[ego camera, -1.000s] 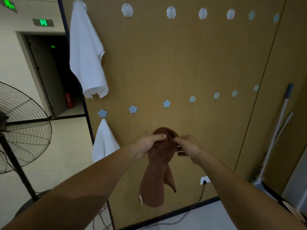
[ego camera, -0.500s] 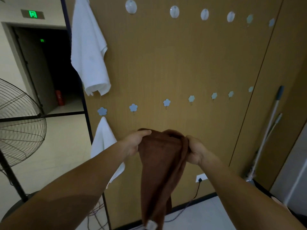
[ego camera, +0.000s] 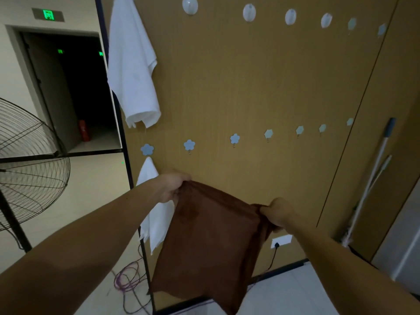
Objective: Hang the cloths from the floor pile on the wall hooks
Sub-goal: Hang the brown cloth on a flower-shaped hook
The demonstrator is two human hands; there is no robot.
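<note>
Spread wider than half a second ago, the brown cloth (ego camera: 211,242) now hangs as a flat sheet between the two hands, which have drawn apart along its top edge. The left hand (ego camera: 172,187) pinches the upper left corner with its fingers curled over the hem. The right hand (ego camera: 278,213) grips the bunched right corner in a closed fist. The cloth is held in the air in front of the wall panel (ego camera: 250,87), below the lower row of hooks, and the floor pile is out of view.

This looks like the opening-out step before hanging. The next move likely calls for lifting the top edge or one corner up to the free flower hook (ego camera: 189,145) just above the left hand and catching the fabric on its small prong.

Just beside it, the first flower hook (ego camera: 147,149) already carries a small white cloth (ego camera: 156,223), partly hidden behind the brown one. Higher up hangs a larger white cloth (ego camera: 131,64).
</note>
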